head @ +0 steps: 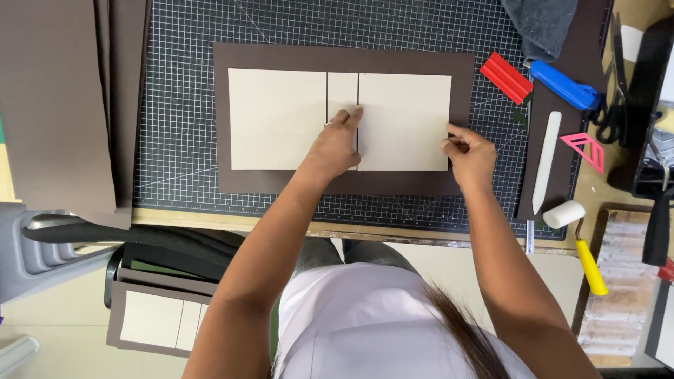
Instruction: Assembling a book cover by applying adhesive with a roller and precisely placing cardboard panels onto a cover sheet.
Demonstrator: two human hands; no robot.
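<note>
While my left hand [335, 146] presses flat, fingers extended, on the narrow middle board [342, 91], my right hand [469, 156] pinches the right board [404, 119] at its right edge. Both boards lie on brown paper [344, 58] atop the gridded cutting mat [179, 105], with a white bone folder [546, 160] to the right.

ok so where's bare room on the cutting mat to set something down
Bare grid on the cutting mat lies between the loose brown sheets and the brown cover sheet. The right side is crowded: red block, white bone folder, pink triangle, roller.
</note>
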